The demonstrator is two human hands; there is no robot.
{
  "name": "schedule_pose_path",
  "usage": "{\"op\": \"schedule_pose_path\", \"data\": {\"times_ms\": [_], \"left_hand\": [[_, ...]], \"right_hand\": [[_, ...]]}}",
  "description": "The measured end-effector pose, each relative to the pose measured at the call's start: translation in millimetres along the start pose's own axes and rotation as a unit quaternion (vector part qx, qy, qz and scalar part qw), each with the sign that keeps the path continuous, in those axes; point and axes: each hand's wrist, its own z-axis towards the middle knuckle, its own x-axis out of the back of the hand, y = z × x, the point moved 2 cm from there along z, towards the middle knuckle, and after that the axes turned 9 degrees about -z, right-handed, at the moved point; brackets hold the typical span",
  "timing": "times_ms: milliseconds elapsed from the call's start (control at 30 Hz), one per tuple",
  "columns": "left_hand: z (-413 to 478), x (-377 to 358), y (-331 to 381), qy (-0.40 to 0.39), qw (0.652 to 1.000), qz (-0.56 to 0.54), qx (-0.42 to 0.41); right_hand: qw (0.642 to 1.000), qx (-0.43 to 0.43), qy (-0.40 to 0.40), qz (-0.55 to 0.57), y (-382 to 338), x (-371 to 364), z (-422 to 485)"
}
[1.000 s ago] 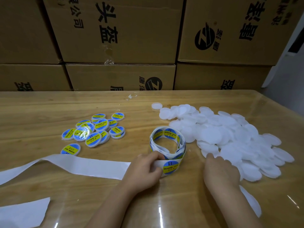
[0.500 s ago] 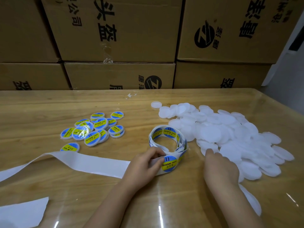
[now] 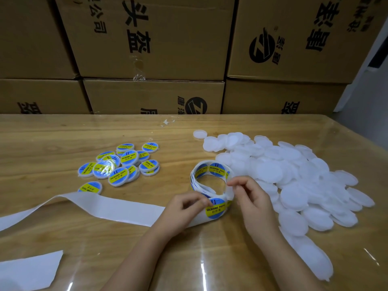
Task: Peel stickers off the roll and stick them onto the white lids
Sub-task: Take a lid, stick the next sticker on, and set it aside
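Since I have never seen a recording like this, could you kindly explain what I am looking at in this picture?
No machine here: a person works with two bare hands, and the one picture comes from a camera worn on the head, looking forward and down. On the wooden table lie a pile of plain white lids at right, a cluster of labelled lids at left, and a sticker roll in the middle, its empty backing strip trailing leftward. The left hand pinches the edge of a blue-and-yellow sticker reading Soldering Paste. The right hand seems to pinch one white lid beside the roll, though that is hard to see. Cardboard boxes are stacked behind.
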Motion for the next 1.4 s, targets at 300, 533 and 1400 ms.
{"op": "schedule_pose_path", "data": {"times_ms": [300, 533, 1400], "left_hand": [[3, 4, -7, 0.005, 0.999, -0.033, 0.002], [7, 7, -9, 0.041, 0.997, -0.047, 0.033], [1, 8, -4, 0.214, 0.959, 0.134, -0.129]], "right_hand": [[0.913, -0.161, -0.186, 0.326, 8, -11, -4], [0.999, -0.008, -0.039, -0.004, 15, -5, -1], [0.96, 0.186, -0.117, -0.171, 10, -20, -13]]}}
